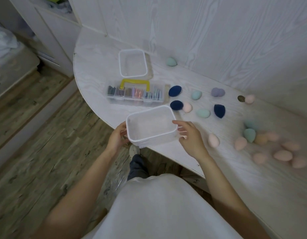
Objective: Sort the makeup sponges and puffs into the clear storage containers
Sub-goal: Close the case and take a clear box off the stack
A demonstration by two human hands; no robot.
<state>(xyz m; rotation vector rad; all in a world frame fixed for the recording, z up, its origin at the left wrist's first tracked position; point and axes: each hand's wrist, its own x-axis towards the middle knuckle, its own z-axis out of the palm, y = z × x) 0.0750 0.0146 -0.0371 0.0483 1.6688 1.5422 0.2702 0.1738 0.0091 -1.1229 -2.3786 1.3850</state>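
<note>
An empty clear container (150, 140) sits at the table's near edge, gripped on its left wall by my left hand (117, 137). On its right side my right hand (189, 135) rests, fingers spread against the wall. A second empty clear container (121, 66) stands farther back. Makeup sponges lie scattered to the right: navy ones (174, 90) (219, 111), mint ones (203, 113) (171, 61), a lilac one (217, 92), and several pink ones (213, 140) (283, 155).
A clear divided case with a yellow handle (135, 94) lies between the two containers. The white table (97, 69) curves to a rounded left edge, with a white panelled wall behind. Wooden floor and a cabinet are on the left.
</note>
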